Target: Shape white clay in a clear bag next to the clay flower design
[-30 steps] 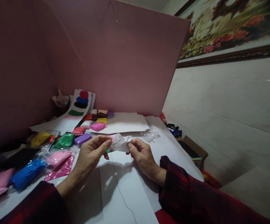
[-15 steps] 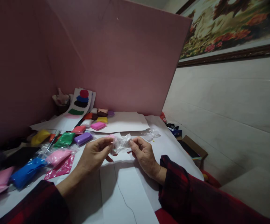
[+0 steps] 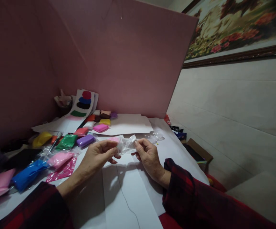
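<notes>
A crumpled clear plastic bag (image 3: 126, 145) is stretched between my two hands above the white paper. My left hand (image 3: 102, 152) pinches its left end between thumb and fingers, and my right hand (image 3: 148, 157) grips the right end the same way. Something whitish shows in the bag, but I cannot tell whether it is clay or folds of plastic. Just behind my left fingers lies a pink piece (image 3: 114, 139), partly hidden. Below the hands is a white paper sheet (image 3: 128, 190) with a thin dark line running down it.
Packs of coloured clay lie on the left, among them blue (image 3: 30, 175), green (image 3: 67, 142), purple (image 3: 85, 141) and pink (image 3: 60, 159). A painted sheet (image 3: 84, 105) leans at the back. Empty clear wrappers (image 3: 155, 136) lie behind my right hand. A cardboard box (image 3: 200, 151) stands beyond the table's right edge.
Both hands keep hold of the bag. It has shifted very slightly to the right and looks a little more spread out between the fingers. The view has moved slightly.
</notes>
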Motion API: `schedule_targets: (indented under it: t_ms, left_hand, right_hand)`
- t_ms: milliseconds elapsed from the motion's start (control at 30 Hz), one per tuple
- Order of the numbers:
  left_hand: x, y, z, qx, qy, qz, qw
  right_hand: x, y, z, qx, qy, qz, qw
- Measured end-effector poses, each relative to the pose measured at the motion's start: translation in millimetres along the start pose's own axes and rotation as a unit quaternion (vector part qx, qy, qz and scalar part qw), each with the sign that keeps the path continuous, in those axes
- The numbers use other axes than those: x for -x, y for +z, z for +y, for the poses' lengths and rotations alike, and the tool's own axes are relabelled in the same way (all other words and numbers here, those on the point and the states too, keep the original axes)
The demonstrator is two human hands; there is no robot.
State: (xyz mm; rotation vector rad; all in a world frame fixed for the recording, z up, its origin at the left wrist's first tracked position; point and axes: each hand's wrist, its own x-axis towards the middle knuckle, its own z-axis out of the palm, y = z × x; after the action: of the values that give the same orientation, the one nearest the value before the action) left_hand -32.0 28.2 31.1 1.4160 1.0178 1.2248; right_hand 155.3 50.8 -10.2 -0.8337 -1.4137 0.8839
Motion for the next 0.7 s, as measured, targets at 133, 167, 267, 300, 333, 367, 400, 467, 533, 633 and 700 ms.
schedule_targets:
  t_ms: [133,167,267,300,333,367,400,467,533,633,700]
  left_hand:
    - [0.0,-0.4,-2.0,-0.005,-0.006,-0.005,1.0]
    - [0.2,-0.3,-2.2,-0.006,-0.008,-0.007,1.0]
    - [0.0,0.2,-2.3,-0.011,-0.01,-0.014,1.0]
    - [-0.3,0.4,-2.4,-0.014,-0.008,-0.014,1.0]
    - [-0.6,0.6,-2.5,-0.017,-0.006,-0.014,1.0]
    - [-1.0,0.8,-2.7,-0.02,-0.004,-0.013,1.0]
    - [-1.4,1.0,-3.0,-0.022,-0.003,-0.013,1.0]
    - [-1.8,1.3,-3.5,-0.025,-0.003,-0.014,1.0]
    - [-1.7,1.6,-3.7,-0.024,-0.001,-0.013,1.0]
    - [-0.5,2.1,-3.0,-0.016,0.004,-0.01,1.0]
    - [0.5,2.2,-2.2,-0.003,0.005,-0.009,1.0]
  right_hand:
    - [1.3,1.0,-2.2,0.006,-0.005,0.002,1.0]
    - [1.7,1.1,-2.5,0.008,-0.006,0.003,1.0]
    - [3.1,1.1,-2.8,0.013,-0.015,-0.004,1.0]
    - [3.6,1.0,-2.8,0.015,-0.02,-0.008,1.0]
    - [4.2,0.8,-2.9,0.017,-0.027,-0.011,0.999]
    - [4.9,0.7,-2.9,0.02,-0.033,-0.014,0.999]
    - [5.5,0.5,-3.0,0.025,-0.039,-0.017,0.999]
    - [6.6,0.2,-3.1,0.036,-0.052,-0.025,0.998]
    - [6.8,0.0,-2.9,0.039,-0.056,-0.032,0.997]
    - [5.1,-0.1,-2.0,0.024,-0.037,-0.023,0.999]
    - [3.2,-0.1,-1.5,0.009,-0.019,-0.011,1.0]
